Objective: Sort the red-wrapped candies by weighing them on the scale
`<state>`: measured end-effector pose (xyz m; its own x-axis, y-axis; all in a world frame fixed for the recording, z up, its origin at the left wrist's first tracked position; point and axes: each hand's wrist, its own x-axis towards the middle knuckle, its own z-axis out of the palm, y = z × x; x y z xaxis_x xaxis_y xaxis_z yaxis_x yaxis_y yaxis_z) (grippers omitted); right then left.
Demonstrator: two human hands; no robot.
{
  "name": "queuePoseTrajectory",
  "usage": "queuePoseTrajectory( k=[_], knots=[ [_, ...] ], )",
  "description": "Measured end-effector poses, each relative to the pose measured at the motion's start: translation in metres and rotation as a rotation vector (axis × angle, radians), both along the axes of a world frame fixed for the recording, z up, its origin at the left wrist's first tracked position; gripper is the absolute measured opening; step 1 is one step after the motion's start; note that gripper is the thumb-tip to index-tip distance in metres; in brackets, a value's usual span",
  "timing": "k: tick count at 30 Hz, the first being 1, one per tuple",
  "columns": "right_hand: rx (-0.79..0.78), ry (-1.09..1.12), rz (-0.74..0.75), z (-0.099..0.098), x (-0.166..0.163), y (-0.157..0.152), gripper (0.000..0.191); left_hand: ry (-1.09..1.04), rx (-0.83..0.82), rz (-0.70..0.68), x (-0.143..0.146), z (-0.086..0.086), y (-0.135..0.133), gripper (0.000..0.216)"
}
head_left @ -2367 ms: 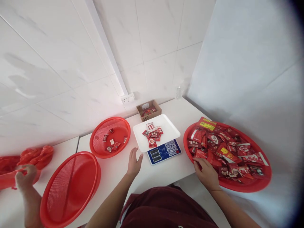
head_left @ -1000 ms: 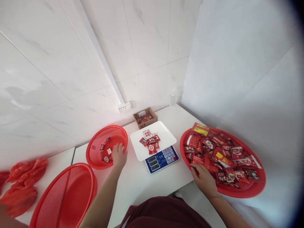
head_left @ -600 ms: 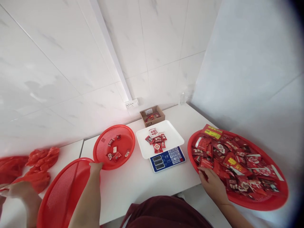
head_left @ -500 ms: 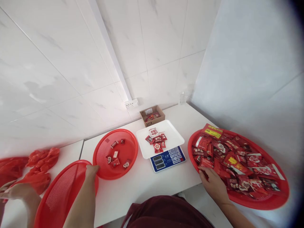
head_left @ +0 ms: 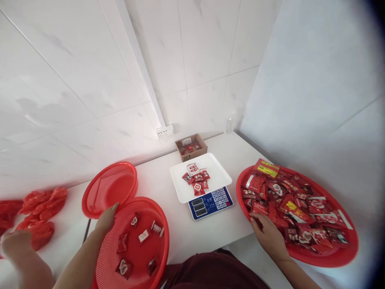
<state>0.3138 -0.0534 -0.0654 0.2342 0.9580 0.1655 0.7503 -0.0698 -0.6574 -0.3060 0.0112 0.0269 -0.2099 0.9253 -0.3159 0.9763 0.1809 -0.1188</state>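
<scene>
On the left, my left hand (head_left: 107, 218) is closed at the rims where two red plastic baskets meet; which rim it grips is partly hidden. The nearer basket (head_left: 165, 241) holds several small wrapped candies (head_left: 143, 236). Behind it stands the other basket (head_left: 110, 182), tilted, with no candies visible inside. My right hand (head_left: 267, 230) grips the near left rim of a large red basket (head_left: 339, 263) heaped with red-wrapped snacks (head_left: 297, 208). Between the hands, a blue-and-white digital scale (head_left: 210, 202) carries a white tray (head_left: 180, 186) with a few red packets (head_left: 197, 176).
A small cardboard box (head_left: 192, 150) with red packets stands behind the scale, and a clear plastic container (head_left: 230, 125) is near the corner. At far left, another person's hand (head_left: 16, 243) is beside red plastic bags (head_left: 40, 212). A tiled wall (head_left: 204, 52) borders the white table (head_left: 183, 228).
The candy-holding basket has come nearer to me and its candies have shifted. The other left basket has moved to the back. My right hand stays on its basket.
</scene>
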Motion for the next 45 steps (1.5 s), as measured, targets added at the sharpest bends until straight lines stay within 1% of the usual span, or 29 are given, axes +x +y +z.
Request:
queuePoseTrajectory(
  k=[4,6,8,11,13,15,17,20,22,24,26,27,28,30,33,35,37,38,39,40,41,43,44,45],
  knots=[
    [0.013,0.004,-0.001,0.001,0.001,0.001,0.025,0.109,-0.013,-0.198,0.012,0.006,0.008,0.072],
    [0.015,0.004,0.0,0.002,0.001,0.001,0.026,0.098,-0.004,-0.235,0.023,0.006,0.014,0.075],
    [0.015,0.006,0.004,0.002,0.001,0.001,0.026,0.056,0.007,-0.229,0.033,0.006,0.02,0.076],
    [0.012,0.007,0.006,0.003,0.0,0.0,0.025,-0.062,0.011,-0.17,0.048,0.009,0.027,0.076],
    [0.012,0.004,0.002,0.002,0.0,0.0,0.025,-0.142,0.02,-0.126,0.059,0.012,0.033,0.072],
    [0.013,-0.002,-0.003,0.002,-0.001,0.0,0.026,-0.19,0.04,-0.122,0.078,0.016,0.042,0.065],
    [0.01,-0.012,-0.009,0.001,-0.001,0.0,0.026,-0.226,0.063,-0.171,0.109,0.017,0.054,0.06],
    [0.01,-0.024,-0.02,0.0,-0.002,0.001,0.026,-0.304,0.092,-0.307,0.174,0.007,0.078,0.055],
    [0.022,-0.029,-0.02,-0.001,-0.002,0.001,0.025,-0.372,0.097,-0.507,0.222,-0.005,0.094,0.058],
    [0.037,-0.032,-0.017,-0.001,-0.003,0.002,0.025,-0.373,0.088,-0.614,0.265,-0.018,0.108,0.066],
    [0.045,-0.038,-0.024,0.0,-0.003,0.002,0.025,-0.35,0.094,-0.64,0.295,-0.028,0.117,0.063],
    [0.046,-0.041,-0.029,-0.001,-0.004,0.001,0.025,-0.341,0.101,-0.639,0.305,-0.031,0.119,0.059],
    [0.047,-0.045,-0.034,-0.001,-0.004,0.001,0.025,-0.334,0.11,-0.631,0.312,-0.033,0.121,0.055],
    [0.049,-0.053,-0.043,-0.002,-0.005,0.001,0.025,-0.323,0.13,-0.606,0.314,-0.032,0.123,0.047],
    [0.05,-0.061,-0.06,-0.003,-0.005,0.0,0.025,-0.281,0.188,-0.505,0.296,-0.02,0.124,0.04],
    [0.04,-0.063,-0.064,-0.003,-0.006,0.0,0.025,-0.231,0.257,-0.384,0.273,-0.008,0.125,0.041],
    [0.026,-0.062,-0.066,-0.003,-0.006,0.0,0.024,-0.168,0.384,-0.213,0.253,0.002,0.126,0.044],
    [0.021,-0.062,-0.069,-0.003,-0.006,0.0,0.024,-0.148,0.445,-0.147,0.246,0.006,0.124,0.045],
    [0.02,-0.063,-0.072,-0.003,-0.006,0.0,0.025,-0.146,0.489,-0.113,0.244,0.007,0.122,0.046],
    [0.022,-0.064,-0.074,-0.003,-0.006,0.0,0.025,-0.168,0.501,-0.119,0.246,0.006,0.118,0.047],
    [0.026,-0.065,-0.074,-0.003,-0.006,0.0,0.026,-0.212,0.473,-0.168,0.253,0.003,0.113,0.047],
    [0.035,-0.064,-0.067,-0.003,-0.005,0.001,0.026,-0.329,0.339,-0.318,0.278,-0.007,0.102,0.047],
    [0.036,-0.06,-0.059,-0.003,-0.005,0.001,0.026,-0.374,0.269,-0.368,0.293,-0.013,0.096,0.049],
    [0.033,-0.054,-0.049,-0.003,-0.005,0.001,0.025,-0.399,0.238,-0.38,0.309,-0.019,0.091,0.052]
  ],
)
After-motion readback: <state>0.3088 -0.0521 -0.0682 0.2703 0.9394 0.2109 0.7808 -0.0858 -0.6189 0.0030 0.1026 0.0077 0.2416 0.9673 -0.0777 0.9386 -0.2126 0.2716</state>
